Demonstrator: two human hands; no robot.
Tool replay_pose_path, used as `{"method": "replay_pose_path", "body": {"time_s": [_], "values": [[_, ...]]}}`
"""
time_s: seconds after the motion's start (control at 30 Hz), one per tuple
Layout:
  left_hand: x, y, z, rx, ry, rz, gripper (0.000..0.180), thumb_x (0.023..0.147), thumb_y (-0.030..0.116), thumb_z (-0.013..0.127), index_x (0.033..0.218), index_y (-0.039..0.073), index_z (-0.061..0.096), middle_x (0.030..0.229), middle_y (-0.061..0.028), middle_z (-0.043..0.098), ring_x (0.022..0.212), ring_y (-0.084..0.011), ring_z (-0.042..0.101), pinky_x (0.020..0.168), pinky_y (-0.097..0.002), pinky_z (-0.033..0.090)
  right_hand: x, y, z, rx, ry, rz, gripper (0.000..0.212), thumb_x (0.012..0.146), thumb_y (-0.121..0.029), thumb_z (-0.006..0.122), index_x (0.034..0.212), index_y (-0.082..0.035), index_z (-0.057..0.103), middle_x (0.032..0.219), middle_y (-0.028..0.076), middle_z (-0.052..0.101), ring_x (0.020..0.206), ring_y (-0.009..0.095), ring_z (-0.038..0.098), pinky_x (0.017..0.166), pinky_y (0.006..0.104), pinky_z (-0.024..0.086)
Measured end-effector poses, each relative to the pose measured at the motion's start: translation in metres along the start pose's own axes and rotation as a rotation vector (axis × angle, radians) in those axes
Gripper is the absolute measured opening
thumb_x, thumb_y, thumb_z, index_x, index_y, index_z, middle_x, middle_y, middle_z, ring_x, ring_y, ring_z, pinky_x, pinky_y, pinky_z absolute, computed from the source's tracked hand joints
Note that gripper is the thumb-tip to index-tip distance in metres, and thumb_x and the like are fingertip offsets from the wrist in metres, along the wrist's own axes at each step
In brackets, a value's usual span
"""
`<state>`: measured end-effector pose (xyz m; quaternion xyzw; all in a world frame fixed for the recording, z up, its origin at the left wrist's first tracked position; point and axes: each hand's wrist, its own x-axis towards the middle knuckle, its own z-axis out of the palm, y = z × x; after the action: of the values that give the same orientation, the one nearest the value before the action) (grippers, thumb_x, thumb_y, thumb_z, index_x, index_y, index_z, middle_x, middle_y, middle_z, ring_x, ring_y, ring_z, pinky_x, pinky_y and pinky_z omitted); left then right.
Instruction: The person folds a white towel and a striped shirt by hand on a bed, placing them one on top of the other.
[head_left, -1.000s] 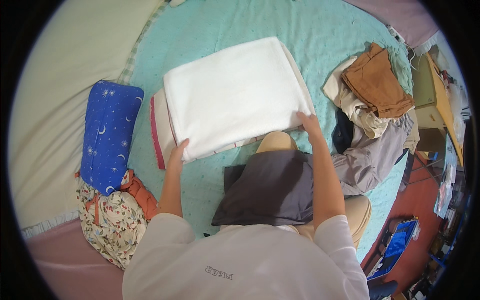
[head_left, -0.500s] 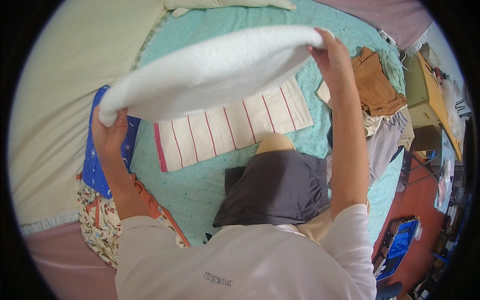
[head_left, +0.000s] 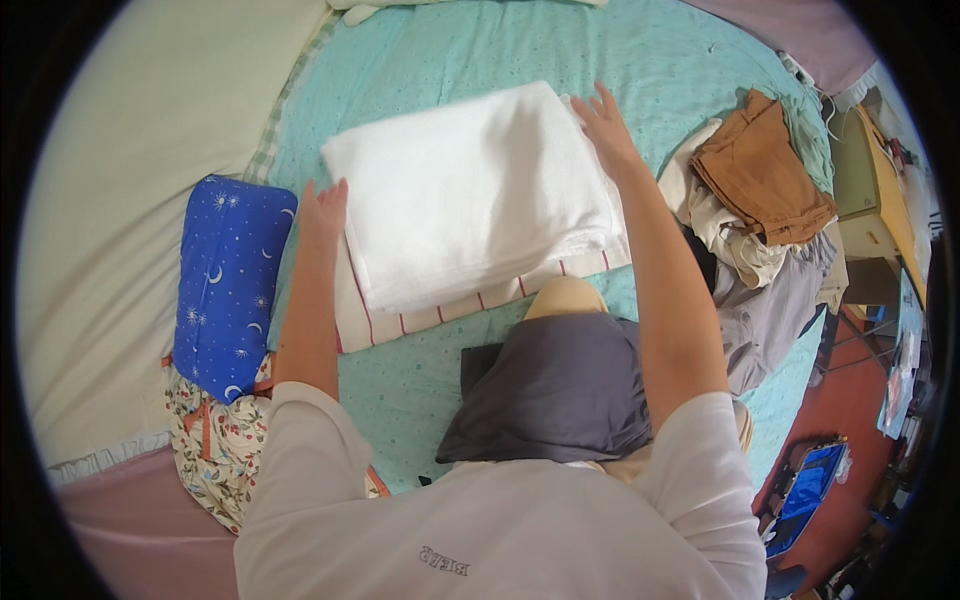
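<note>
The bed (head_left: 420, 65) is bright. Light seems to come from the right, since a soft gray shadow sits on the towel (head_left: 450, 190), left of the right hand (head_left: 608, 132). The towel looks very white. Black fills the corners, lines bend near the sides, and the lower right is darker and fuzzy.

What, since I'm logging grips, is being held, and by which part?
Nothing appears held: the left hand is open beside the white folded cloth's left edge, the right hand open near its far right corner; any touch is unclear.
</note>
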<state>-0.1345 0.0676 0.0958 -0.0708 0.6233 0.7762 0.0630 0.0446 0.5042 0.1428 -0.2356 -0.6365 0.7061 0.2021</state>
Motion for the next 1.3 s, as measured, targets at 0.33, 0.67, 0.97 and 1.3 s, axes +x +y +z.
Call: {"method": "replay_pose_path", "body": {"time_s": [0.33, 0.67, 0.97, 1.3], "values": [[-0.085, -0.103, -0.077, 0.584, 0.060, -0.352, 0.058, 0.091, 0.033, 0.063, 0.130, -0.008, 0.048, 0.118, -0.0133, 0.061, 0.100, -0.0242, 0.063, 0.085, -0.0358, 0.052, -0.096, 0.138, -0.075, -0.385, 0.054, 0.412, 0.078, 0.082, -0.043, 0.071, 0.127, 0.014, 0.045, 0.125, 0.026, 0.055, 0.112, 0.031, 0.058, 0.093, 0.0368, 0.047], [-0.114, -0.039, -0.049, 0.050, -0.135, -0.647, 0.057, 0.086, 0.023, 0.070, 0.131, -0.003, 0.048, 0.128, -0.0136, 0.057, 0.119, -0.0270, 0.054, 0.104, -0.0380, 0.042, -0.109, 0.072, -0.040, -0.014, -0.238, 0.372, 0.079, 0.078, -0.020, 0.076, 0.136, 0.010, 0.031, 0.125, 0.021, 0.051, 0.115, 0.026, 0.055, 0.089, 0.0371, 0.052], [-0.109, -0.050, -0.128, 0.437, -0.325, -0.265, 0.058, 0.083, 0.010, 0.069, 0.136, 0.006, 0.048, 0.133, -0.0113, 0.052, 0.124, -0.0247, 0.049, 0.103, -0.0378, 0.042, -0.112, 0.078, -0.053, 0.192, 0.049, 0.403, 0.049, 0.082, -0.007, 0.066, 0.123, 0.011, 0.045, 0.102, 0.016, 0.060, 0.087, 0.023, 0.064, 0.064, 0.0304, 0.057], [-0.167, -0.073, -0.068, 0.227, -0.184, -0.432, 0.068, 0.091, 0.018, 0.063, 0.149, 0.008, 0.029, 0.141, -0.0109, 0.047, 0.128, -0.0259, 0.047, 0.106, -0.0413, 0.037, -0.135, 0.105, -0.031, -0.552, 0.490, -0.058, 0.055, 0.076, 0.000, 0.061, 0.129, -0.001, 0.045, 0.114, 0.026, 0.048, 0.110, 0.037, 0.049, 0.088, 0.0385, 0.045]]}}
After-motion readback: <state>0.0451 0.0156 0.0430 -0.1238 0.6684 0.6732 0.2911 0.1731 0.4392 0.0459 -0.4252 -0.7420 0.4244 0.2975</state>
